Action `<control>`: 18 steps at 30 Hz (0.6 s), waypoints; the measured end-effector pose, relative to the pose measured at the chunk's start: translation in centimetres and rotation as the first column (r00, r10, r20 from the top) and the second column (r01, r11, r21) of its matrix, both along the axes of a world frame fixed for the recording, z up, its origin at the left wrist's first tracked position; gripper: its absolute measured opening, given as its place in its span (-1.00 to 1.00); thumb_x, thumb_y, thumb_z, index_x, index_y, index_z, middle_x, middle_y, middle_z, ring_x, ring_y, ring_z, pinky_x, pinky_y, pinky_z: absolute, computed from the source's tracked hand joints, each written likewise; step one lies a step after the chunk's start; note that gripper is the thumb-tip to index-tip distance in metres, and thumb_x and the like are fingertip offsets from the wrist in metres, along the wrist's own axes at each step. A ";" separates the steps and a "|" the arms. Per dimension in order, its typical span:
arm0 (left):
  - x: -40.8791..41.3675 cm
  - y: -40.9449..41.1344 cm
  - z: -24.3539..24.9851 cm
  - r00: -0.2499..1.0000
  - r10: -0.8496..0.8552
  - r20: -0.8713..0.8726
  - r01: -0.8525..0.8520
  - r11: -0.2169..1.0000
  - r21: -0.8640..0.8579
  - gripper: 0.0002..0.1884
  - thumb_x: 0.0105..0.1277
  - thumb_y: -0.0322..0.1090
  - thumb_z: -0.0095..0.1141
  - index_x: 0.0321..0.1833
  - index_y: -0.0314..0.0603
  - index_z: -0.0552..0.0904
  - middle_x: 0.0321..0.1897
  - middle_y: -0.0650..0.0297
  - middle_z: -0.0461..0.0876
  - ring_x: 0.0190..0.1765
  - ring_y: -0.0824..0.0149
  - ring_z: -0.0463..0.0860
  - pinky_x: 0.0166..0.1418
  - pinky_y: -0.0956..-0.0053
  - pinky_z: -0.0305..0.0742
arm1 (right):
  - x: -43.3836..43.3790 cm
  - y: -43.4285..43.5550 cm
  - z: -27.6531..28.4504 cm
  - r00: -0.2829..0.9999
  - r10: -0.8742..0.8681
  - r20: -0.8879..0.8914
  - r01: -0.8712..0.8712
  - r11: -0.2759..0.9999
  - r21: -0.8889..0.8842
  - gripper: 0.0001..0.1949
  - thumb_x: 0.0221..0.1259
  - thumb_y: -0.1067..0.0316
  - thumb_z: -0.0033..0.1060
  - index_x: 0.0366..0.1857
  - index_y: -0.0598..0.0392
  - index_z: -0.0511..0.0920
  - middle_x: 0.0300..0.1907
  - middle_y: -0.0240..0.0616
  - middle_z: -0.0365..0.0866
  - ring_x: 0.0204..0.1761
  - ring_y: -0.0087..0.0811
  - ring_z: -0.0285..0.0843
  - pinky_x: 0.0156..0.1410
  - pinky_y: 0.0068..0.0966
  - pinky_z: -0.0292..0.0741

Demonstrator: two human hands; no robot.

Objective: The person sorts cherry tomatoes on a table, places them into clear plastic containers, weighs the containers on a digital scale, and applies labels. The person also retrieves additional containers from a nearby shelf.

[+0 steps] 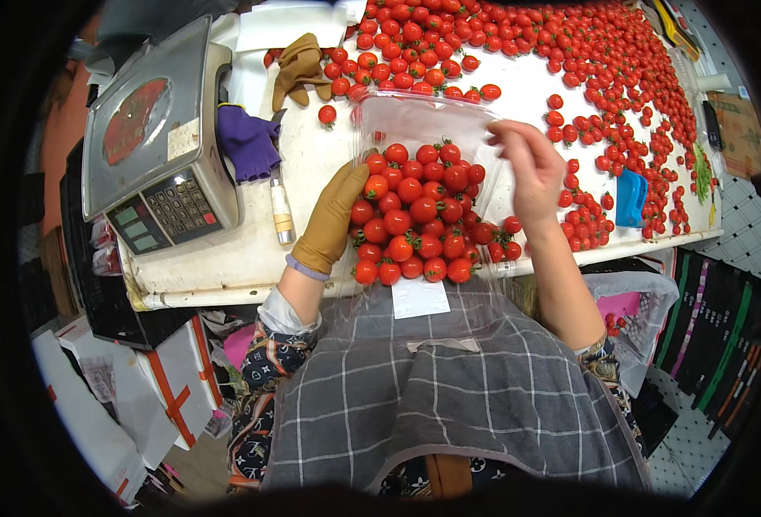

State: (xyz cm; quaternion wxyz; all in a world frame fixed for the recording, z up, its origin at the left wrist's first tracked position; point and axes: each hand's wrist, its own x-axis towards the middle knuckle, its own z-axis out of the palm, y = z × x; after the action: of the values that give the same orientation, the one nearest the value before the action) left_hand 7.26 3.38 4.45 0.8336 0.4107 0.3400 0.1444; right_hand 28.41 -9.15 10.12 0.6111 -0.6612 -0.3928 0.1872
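A clear plastic clamshell box lies unfolded at the table's near edge, heaped with red cherry tomatoes. One transparent half extends over the table; the other reaches towards my apron and bears a white label. In a tan glove, my left hand holds the box's left side, its fingertips partly hidden by plastic and fruit. My bare right hand is at the far right corner of the clear plastic, fingers bent; whether they pinch it is unclear. Several tomatoes lie beside the box, below this hand.
A digital scale stands left, beside a purple glove and a knife handle. Another tan glove lies farther back. Loose tomatoes cover the table's back and right, around a blue plastic tool. A lined bin stands below.
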 end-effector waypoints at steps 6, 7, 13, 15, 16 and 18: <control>-0.3 -1.1 0.2 0.997 0.082 -0.006 -0.082 0.997 -0.008 -0.43 0.42 0.05 0.00 0.33 -0.20 0.43 0.15 0.23 0.52 0.15 0.40 0.50 0.25 0.50 0.41 | -2.3 -5.4 -5.5 0.958 0.071 -0.280 -0.081 0.996 -0.025 -0.19 0.29 -0.19 -0.09 0.46 0.22 0.08 0.49 -0.04 0.06 0.54 -0.22 -0.05 0.56 -0.22 -0.09; 0.0 -1.2 0.2 0.996 0.086 -0.007 -0.086 0.996 -0.028 -0.44 0.42 0.04 0.01 0.32 -0.20 0.43 0.15 0.24 0.52 0.15 0.40 0.50 0.25 0.49 0.41 | -3.3 -5.4 -6.3 0.904 0.062 -0.424 -0.070 0.998 -0.002 -0.09 0.25 -0.30 -0.09 0.50 0.18 -0.05 0.54 -0.02 -0.09 0.58 -0.22 -0.19 0.59 -0.21 -0.25; 0.6 -2.0 1.2 0.991 0.134 -0.017 -0.134 0.947 -0.293 -0.45 0.43 0.09 -0.04 0.28 -0.19 0.46 0.11 0.22 0.56 0.08 0.37 0.58 0.14 0.48 0.53 | -4.7 -4.1 -2.6 0.604 0.003 -0.797 0.027 0.999 0.024 -0.18 0.37 -0.23 -0.24 0.51 0.16 -0.08 0.54 0.03 -0.14 0.59 -0.20 -0.27 0.60 -0.27 -0.25; 0.1 -1.6 3.1 0.994 0.063 -0.086 -0.086 0.950 -0.299 -0.41 0.44 0.15 -0.11 0.29 -0.20 0.45 0.11 0.18 0.57 0.06 0.33 0.62 0.11 0.47 0.57 | -3.3 -3.4 1.4 0.216 -0.017 -0.976 0.030 0.999 -0.011 -0.21 0.40 -0.25 -0.33 0.51 0.14 -0.08 0.53 0.01 -0.13 0.57 -0.21 -0.24 0.59 -0.29 -0.20; 0.1 -1.4 3.7 0.993 0.009 -0.116 -0.044 0.950 -0.309 -0.39 0.45 0.18 -0.14 0.29 -0.20 0.45 0.11 0.16 0.58 0.05 0.31 0.63 0.10 0.46 0.59 | -3.3 -3.3 2.0 0.153 -0.050 -0.987 0.031 0.998 -0.045 -0.23 0.41 -0.25 -0.36 0.50 0.14 -0.06 0.52 0.01 -0.10 0.55 -0.21 -0.17 0.58 -0.30 -0.14; 0.5 -1.2 5.7 0.994 -0.034 -0.100 -0.003 0.937 -0.349 -0.36 0.46 0.21 -0.21 0.30 -0.21 0.44 0.12 0.12 0.58 0.07 0.27 0.64 0.12 0.44 0.60 | -5.7 -2.5 1.9 0.572 -0.128 -0.810 -0.005 0.987 -0.159 -0.26 0.44 -0.21 -0.35 0.47 0.21 0.03 0.45 0.01 0.08 0.45 -0.22 0.17 0.51 -0.33 0.19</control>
State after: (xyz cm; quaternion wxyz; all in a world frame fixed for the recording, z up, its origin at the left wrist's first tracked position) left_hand 7.71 2.22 10.13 0.8754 0.2663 0.3998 0.0537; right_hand 22.74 -11.63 11.99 0.6802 -0.5556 -0.0287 0.4774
